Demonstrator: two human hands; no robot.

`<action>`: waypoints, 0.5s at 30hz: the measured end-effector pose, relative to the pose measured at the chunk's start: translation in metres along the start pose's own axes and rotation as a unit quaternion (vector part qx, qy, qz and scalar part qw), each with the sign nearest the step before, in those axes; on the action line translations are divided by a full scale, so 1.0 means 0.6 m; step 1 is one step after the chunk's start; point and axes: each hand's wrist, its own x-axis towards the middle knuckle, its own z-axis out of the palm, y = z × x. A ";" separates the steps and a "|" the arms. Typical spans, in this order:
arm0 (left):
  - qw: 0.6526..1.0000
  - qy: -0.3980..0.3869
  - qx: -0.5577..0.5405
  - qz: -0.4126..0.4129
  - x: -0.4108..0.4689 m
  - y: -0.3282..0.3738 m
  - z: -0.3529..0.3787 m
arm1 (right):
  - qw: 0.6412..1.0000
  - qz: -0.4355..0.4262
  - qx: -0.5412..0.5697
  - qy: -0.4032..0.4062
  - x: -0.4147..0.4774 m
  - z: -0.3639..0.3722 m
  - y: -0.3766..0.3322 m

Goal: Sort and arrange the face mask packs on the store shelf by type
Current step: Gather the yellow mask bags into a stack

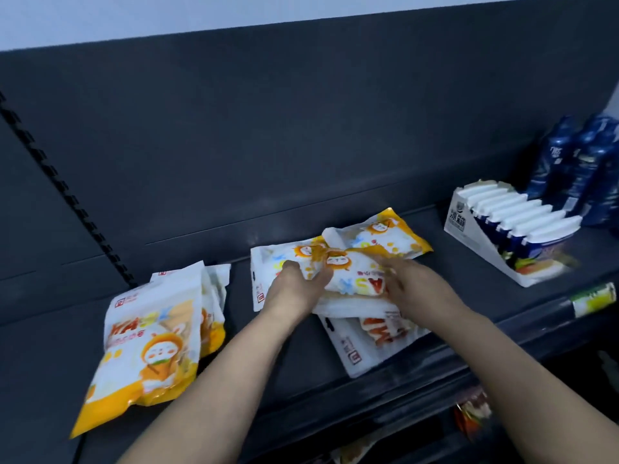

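Observation:
A loose heap of white and yellow face mask packs (375, 239) with a cartoon figure lies in the middle of the dark shelf (284, 356). My left hand (294, 289) and my right hand (412, 283) both grip the top pack (351, 272) of this heap, one at each end. Under it lies a white pack (361, 346) that reaches to the shelf's front edge. At the left, a separate overlapping stack of the same yellow mask packs (150, 339) lies flat, and no hand touches it.
A white display carton (469, 236) with a row of blue and white boxes stands at the right. Behind it stand dark blue bottles (576, 169). A price label (593, 299) sits on the shelf's front rail. More goods (472, 413) show on the shelf below.

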 end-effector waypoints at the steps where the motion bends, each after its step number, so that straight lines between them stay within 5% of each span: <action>1: 0.999 0.012 -0.040 -0.018 0.004 0.007 0.010 | 0.999 -0.023 0.006 -0.021 0.003 -0.001 0.008; 6: 0.976 -0.001 -0.202 -0.075 0.005 0.021 0.030 | 0.995 -0.093 0.027 -0.030 0.019 -0.014 0.033; 11: 0.981 -0.023 -0.186 -0.044 -0.007 0.028 0.000 | 0.989 -0.132 0.065 -0.004 0.039 -0.032 0.046; 15: 0.974 -0.124 -0.186 0.030 -0.014 0.037 -0.027 | 0.983 -0.145 0.110 0.014 0.051 -0.043 0.035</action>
